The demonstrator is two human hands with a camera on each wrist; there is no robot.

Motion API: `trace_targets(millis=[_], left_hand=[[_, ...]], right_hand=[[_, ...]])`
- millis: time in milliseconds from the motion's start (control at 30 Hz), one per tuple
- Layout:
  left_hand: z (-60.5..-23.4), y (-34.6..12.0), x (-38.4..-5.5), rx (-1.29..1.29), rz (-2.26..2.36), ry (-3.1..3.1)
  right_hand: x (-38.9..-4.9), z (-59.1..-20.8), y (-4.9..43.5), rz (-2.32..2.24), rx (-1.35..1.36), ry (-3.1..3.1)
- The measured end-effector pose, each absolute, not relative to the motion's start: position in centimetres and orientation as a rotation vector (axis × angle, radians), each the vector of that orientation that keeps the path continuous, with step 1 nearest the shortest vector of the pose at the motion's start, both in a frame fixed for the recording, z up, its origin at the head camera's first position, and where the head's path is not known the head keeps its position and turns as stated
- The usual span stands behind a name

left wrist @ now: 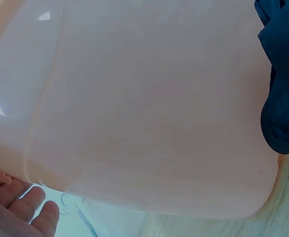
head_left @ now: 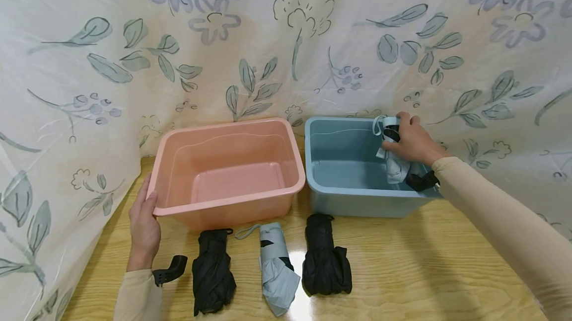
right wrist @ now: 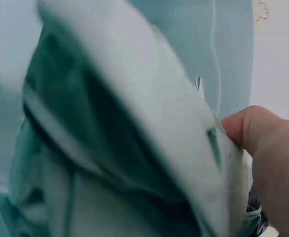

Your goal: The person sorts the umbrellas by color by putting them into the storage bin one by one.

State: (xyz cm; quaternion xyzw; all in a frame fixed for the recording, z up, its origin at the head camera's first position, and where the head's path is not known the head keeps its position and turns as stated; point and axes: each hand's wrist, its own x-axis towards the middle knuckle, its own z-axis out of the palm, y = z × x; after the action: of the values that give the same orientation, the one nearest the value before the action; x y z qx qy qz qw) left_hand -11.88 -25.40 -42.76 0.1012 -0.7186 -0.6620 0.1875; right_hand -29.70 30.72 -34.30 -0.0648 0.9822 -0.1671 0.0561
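Note:
My right hand grips a folded light grey-blue umbrella by its handle end, over the right part of the blue basin. Loose canopy cloth hangs down toward the basin's inside, and a wrist loop dangles near the handle. In the right wrist view the umbrella's cloth fills most of the picture, the thumb pressed on it. On the other side, my left hand holds the left rim of the pink basin, thumb on the rim and fingers outside. The pink basin has nothing in it.
In front of the basins, on the wooden table, lie a black folded umbrella, a light grey-blue one and another black one. A flower-patterned sheet rises behind the basins and along the left.

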Motion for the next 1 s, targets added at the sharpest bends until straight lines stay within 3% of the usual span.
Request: trace_targets(millis=[1000], left_hand=[[-42.7,-25.5,-12.2,0.301,-1.877,-2.022]], right_hand=[[-30.9,-38.2,31.0,-0.373,-0.160,2.775]])
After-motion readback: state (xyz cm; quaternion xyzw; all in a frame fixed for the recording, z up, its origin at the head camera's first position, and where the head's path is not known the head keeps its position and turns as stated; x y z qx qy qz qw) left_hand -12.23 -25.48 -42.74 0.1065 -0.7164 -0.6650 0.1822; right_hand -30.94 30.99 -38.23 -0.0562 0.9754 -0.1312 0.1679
